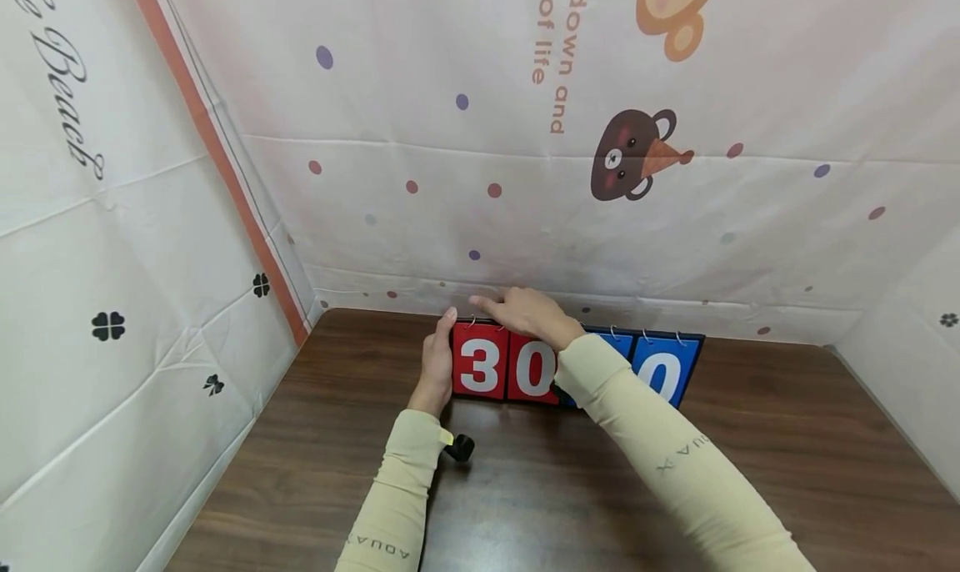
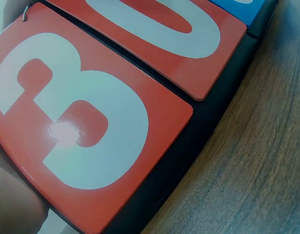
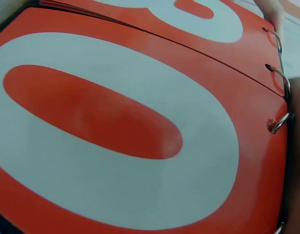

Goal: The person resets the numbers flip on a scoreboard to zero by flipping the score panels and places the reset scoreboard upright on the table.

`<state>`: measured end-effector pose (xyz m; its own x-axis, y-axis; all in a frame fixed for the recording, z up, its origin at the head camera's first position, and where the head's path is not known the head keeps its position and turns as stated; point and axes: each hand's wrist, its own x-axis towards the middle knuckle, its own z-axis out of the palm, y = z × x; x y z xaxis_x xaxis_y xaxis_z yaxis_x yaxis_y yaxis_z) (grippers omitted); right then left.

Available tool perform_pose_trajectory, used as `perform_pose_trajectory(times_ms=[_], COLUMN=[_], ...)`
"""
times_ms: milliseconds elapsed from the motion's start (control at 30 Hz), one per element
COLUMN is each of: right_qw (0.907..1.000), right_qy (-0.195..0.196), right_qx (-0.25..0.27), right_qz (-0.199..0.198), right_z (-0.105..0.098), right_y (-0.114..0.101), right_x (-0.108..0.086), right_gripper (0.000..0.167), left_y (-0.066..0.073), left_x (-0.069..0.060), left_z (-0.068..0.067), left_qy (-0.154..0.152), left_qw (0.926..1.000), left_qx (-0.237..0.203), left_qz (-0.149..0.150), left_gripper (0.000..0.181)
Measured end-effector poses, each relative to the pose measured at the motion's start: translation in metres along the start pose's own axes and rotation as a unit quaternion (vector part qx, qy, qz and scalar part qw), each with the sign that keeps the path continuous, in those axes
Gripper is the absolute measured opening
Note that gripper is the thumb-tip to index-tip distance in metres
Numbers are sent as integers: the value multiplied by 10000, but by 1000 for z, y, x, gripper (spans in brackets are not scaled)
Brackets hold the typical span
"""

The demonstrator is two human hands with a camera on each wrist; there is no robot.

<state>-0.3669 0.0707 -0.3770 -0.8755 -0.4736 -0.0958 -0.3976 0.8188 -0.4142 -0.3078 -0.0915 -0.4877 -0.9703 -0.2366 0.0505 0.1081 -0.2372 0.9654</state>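
A flip scoreboard (image 1: 506,395) stands near the back of the table, with red number cards on the left and blue ones on the right. The leftmost red card (image 1: 480,360) reads 3, and the red card beside it (image 3: 208,146) reads 0. At the board's left end, my left hand (image 1: 437,363) grips the side edge, its fingers partly hidden by the board. My right hand (image 1: 528,312) lies across the top edge above the red cards, one finger stretched leftward; its other fingers are partly hidden. My right forearm covers part of the blue cards.
The brown wooden table (image 1: 345,472) runs in front of the board and to both sides. Close behind the board hangs a printed white cloth (image 1: 420,222). A small black object (image 1: 461,448) sits by the left cuff. Metal rings (image 3: 280,123) bind the cards' top edges.
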Motion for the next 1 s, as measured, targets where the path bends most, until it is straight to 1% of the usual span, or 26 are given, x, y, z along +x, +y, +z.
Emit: perform_pose_trajectory(times_ms=[100,200,300,400,500,733,833,933,1000], right_qw=[9979,9929,9874,9836,9810,9757,9734,9723,9697], right_qy=[-526,-957,-1286,-1524,-1651,-1687,-1714,-1699,-1798], right_qx=[71,260,535,750,912,1309,1434,1512,1548], right_qz=[378,664,747,604,464,501,505,546,590], right_z=[-2,-4,-5,-6,-6,-8,-9,-11,-12], right_y=[-1,-2,-3,-2,0,1,3,4,6], right_x=[2,2,5,9,10,12,13,15,17], right_gripper=[87,89,83,75,71,78,74,68,63], left_y=[0,-1,-1,-1,-2,-2,-3,-3,-3], left_x=[0,1,1,1,2,2,3,4,4], left_z=[0,0,0,-1,-1,-1,-1,-1,0], left_qy=[-14,-30,-28,-8,8,72,147,143,131], left_qw=[10000,10000,10000,9999,9999,9999,9998,9998,9999], left_qx=[3,7,26,55,58,67,67,64,49], left_qz=[-40,-80,-88,-96,-126,-135,-129,-103,-81], left_gripper=[55,56,58,59,59,57,57,57,57])
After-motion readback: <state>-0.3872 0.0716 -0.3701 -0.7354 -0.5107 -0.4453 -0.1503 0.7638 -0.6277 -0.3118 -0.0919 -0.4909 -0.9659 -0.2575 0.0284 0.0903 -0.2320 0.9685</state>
